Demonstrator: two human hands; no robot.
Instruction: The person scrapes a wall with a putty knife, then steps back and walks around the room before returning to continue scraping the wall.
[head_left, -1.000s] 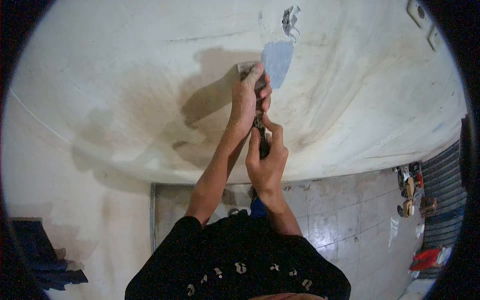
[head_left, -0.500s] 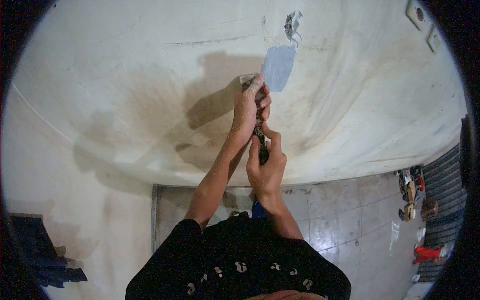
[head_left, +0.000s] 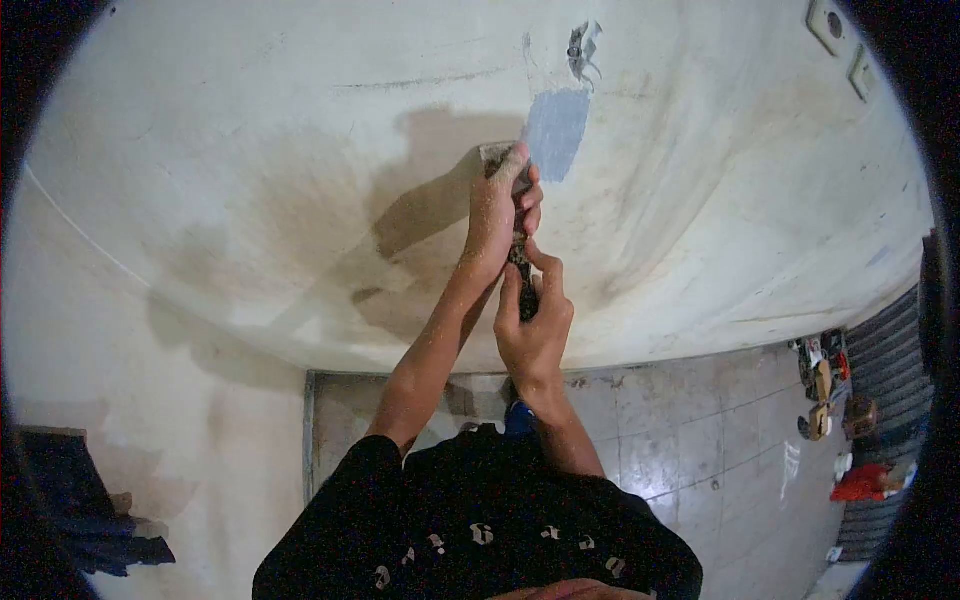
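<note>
My left hand (head_left: 495, 215) is wrapped round the upper part of a dark, stained scraper (head_left: 522, 184), its thumb lying up along the tool near the broad, pale end. Lower down, my right hand (head_left: 535, 315) is closed on the speckled dark handle, with thumb and forefinger pinching it. The tool is held nearly upright in front of the off-white wall (head_left: 680, 190), its broad end just left of a grey patch (head_left: 558, 135). Fingers hide much of the tool's middle. Fine specks dot both forearms.
Above the patch is a damaged hole (head_left: 580, 50) in the wall. Socket plates (head_left: 830, 27) sit at top right. Below lies a tiled floor (head_left: 680, 440), with several items (head_left: 822, 385) and a red thing (head_left: 860, 482) beside the corrugated shutter (head_left: 885, 370). Dark cloth (head_left: 70, 500) is at left.
Both hands and the scraper have shifted very slightly upward, with the grip unchanged. The red thing at the right edge has changed position and outline.
</note>
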